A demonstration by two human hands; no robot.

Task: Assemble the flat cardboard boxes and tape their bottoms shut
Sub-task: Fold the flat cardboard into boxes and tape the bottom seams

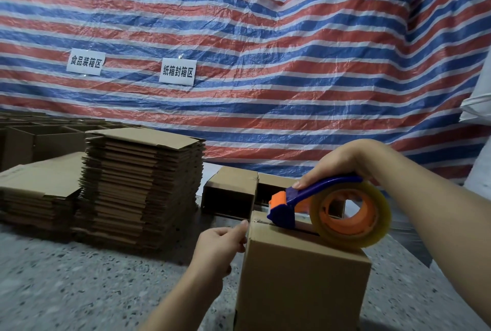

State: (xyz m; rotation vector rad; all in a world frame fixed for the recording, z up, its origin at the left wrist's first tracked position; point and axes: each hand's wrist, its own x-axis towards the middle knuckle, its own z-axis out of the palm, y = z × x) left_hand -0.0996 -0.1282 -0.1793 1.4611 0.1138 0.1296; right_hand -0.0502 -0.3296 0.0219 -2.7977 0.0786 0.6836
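Box [300, 277] stood upright on the speckled floor [79, 277], bottom flaps folded up top, right in front of the person. Right hand [342, 163] was clenched around the blue handle of the tape dispenser [326, 208], cutter end sitting on the flap seam near the box's far-left edge, clear roll resting on the top face. Left hand [223, 243] was pinching at that same corner, fingertips on the box edge just beside the cutter; looked like it was pinning the tape's loose end, but the tape itself was too clear to confirm. Judgement: seam strip was at its start or its end, can't tell which from one frame. To do it well: keep the left pinch firm w/ a short overhang down the side wall, run the dispenser straight along the seam w/ steady downward pressure, keep flaps butted w/o gap, then tilt to cut clean. Risk: strip wandering off the seam, or the box sliding on the floor. Flat box stacks [143, 184] were well to the left, two finished boxes [231, 192] just behind, striped tarp [265, 65] at the back.
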